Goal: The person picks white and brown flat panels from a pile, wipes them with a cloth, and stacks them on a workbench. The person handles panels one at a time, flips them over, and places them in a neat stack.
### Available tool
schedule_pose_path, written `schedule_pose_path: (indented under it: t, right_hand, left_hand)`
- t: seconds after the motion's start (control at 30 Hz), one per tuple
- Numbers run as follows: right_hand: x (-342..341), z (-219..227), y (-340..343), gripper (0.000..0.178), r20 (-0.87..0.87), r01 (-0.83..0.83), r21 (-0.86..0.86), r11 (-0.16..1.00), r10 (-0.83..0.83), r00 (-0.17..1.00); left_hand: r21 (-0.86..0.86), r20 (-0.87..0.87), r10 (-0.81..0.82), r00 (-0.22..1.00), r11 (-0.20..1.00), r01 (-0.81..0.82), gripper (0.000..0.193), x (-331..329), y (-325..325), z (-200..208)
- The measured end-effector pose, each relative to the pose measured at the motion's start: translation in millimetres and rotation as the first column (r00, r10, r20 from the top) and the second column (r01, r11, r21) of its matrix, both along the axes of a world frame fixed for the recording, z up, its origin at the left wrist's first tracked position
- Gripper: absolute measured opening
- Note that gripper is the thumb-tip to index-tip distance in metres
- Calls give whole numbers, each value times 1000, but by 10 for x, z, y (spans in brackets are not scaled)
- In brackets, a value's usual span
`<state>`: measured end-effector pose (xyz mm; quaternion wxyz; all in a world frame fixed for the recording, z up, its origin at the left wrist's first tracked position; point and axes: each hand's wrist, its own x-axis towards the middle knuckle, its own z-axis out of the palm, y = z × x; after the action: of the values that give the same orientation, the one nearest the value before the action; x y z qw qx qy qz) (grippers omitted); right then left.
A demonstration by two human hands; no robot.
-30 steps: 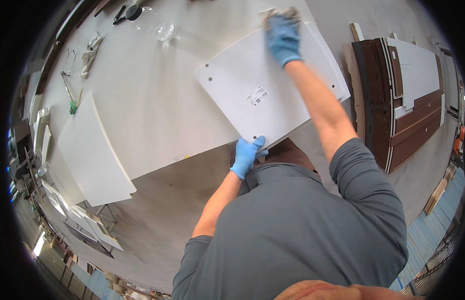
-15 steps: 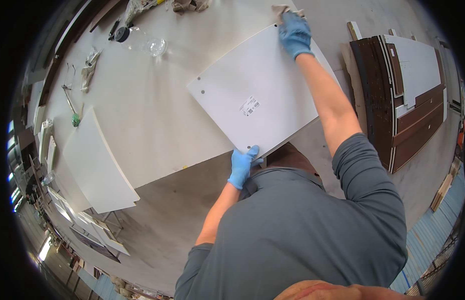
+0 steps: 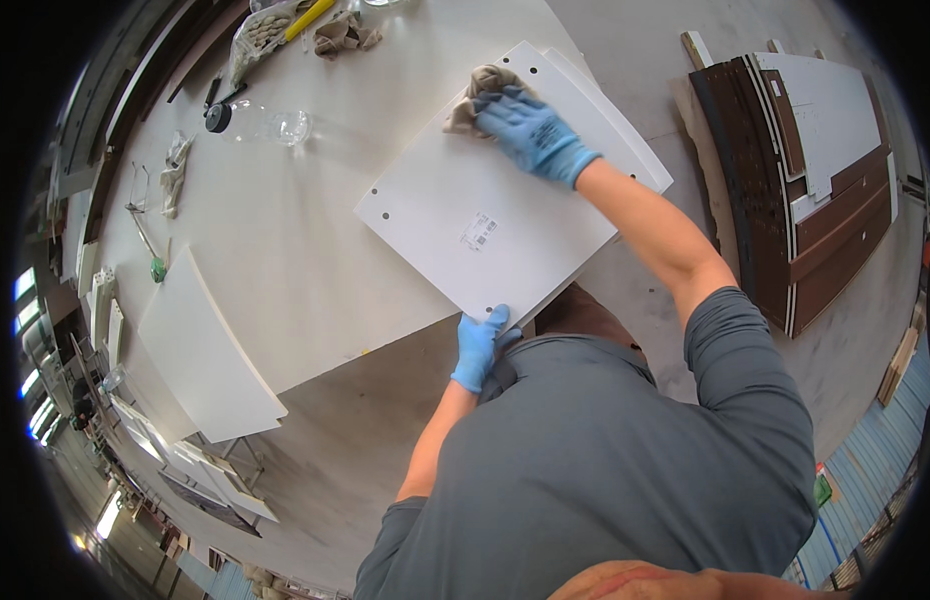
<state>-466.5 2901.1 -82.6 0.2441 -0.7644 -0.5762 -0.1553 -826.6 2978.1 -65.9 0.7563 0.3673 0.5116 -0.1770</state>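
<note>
The right hand (image 3: 530,130) presses a crumpled cloth (image 3: 480,92) flat against the far corner of the white panel (image 3: 495,225), upper centre of the frame. The left hand (image 3: 480,345) grips the panel's near edge, which overhangs the worktop (image 3: 275,250). Bare worktop lies open to the left. The panel is smooth, with small drilled holes and a sticker. Another board beneath it is mostly hidden.

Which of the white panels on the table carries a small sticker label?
The top white panel under both gloved hands, near the table's right edge, has the sticker and corner holes. The plain panel at the left has none.
</note>
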Motion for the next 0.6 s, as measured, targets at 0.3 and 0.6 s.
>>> schedule_pose_path:
  t: [0.3,0.6]
  right_hand:
    - [155,-226,-537,41,82,344,-106,933,-337,938]
    - [822,8,-1051,40,-370,454,-383,805,-584,723]
  left_hand:
    - [47,-23,15,1000,999,-14,47,35,-27,32]
    - [-13,-1,-51,999,999,51,49,-28,59,-155]
